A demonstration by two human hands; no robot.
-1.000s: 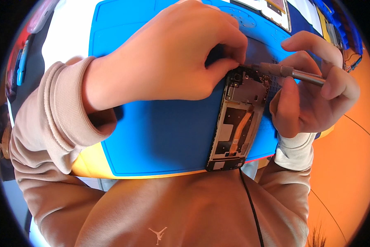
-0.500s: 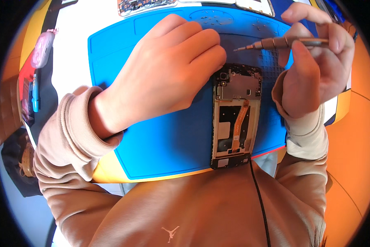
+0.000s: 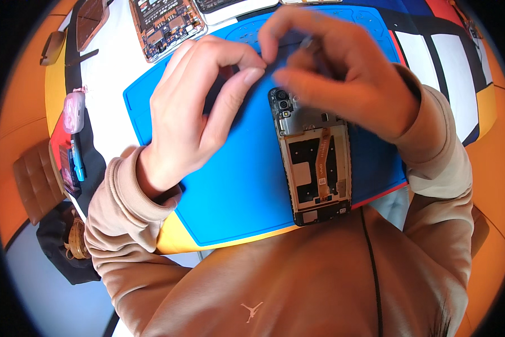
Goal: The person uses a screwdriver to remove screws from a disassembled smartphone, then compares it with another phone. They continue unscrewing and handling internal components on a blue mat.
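Note:
An opened smartphone (image 3: 307,188) lies on the blue work mat (image 3: 230,191), its inner frame, orange flex cable (image 3: 323,163) and camera modules (image 3: 283,101) exposed. Left of its upper end, my left hand (image 3: 190,106) hovers with thumb and forefinger pinched together; anything between the tips is too small to make out. My right hand (image 3: 348,78), slightly blurred, hangs over the phone's top end and covers its upper right corner. A screwdriver (image 3: 318,50) is tucked in its curled fingers, mostly hidden, while its thumb and forefinger stand apart close to my left fingertips.
Opened phone bodies, one with a bare circuit board (image 3: 171,28), lie beyond the mat. Small parts sit in the mat's far recesses (image 3: 370,28). Along the left are a pink case (image 3: 74,112) and a blue pen (image 3: 77,160). White sheets (image 3: 457,67) lie on the right.
My right hand has moved left over the phone, turning the screwdriver up into its fingers. My left hand has turned from a closed fist to a visible pinch. The view has shifted.

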